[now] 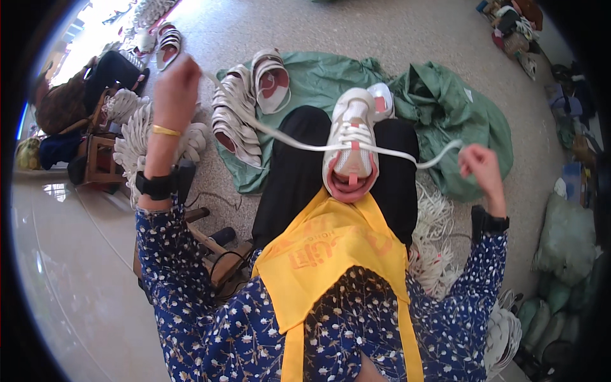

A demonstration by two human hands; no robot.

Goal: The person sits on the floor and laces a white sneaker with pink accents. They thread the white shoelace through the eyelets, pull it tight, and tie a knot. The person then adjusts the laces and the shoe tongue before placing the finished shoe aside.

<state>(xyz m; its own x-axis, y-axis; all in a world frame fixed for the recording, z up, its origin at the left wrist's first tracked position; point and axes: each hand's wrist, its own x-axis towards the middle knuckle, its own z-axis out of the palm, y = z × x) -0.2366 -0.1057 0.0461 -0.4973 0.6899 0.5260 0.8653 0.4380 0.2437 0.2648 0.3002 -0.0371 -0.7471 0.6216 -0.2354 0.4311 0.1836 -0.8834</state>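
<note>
From the head view, the fisheye rim blacks out the corners, and straight lines bend near it. The left hand (177, 84) is seen from the back, raised high; its fingers are hidden, though they are closed on one end of the white lace (286, 139), which emerges just beside the knuckles. The right hand (478, 163) is a closed fist out to the side, gripping the other lace end where it curls up at the thumb. The two hands are well apart, with the lace pulled taut between them. The lace crosses the shoe (351, 145), a white and pink one that rests toe-away on the person's black-clad lap, its opening facing the yellow apron (331, 254). How the lace passes through the eyelets is too small to tell.

The shoe's sole and far side are hidden. A second shoe (382, 97) peeks out just behind it, mostly covered. A row of shoes (238, 118) lies on the green cloth (439, 114) to the left, overlapping one another. Bundles of white laces (433, 248) lie beside the right knee, partly behind the sleeve. A wooden stool (95, 159) at far left is cut by the arm.

Bare floor (394, 32) opens ahead beyond the cloth; clutter lines the right edge.
</note>
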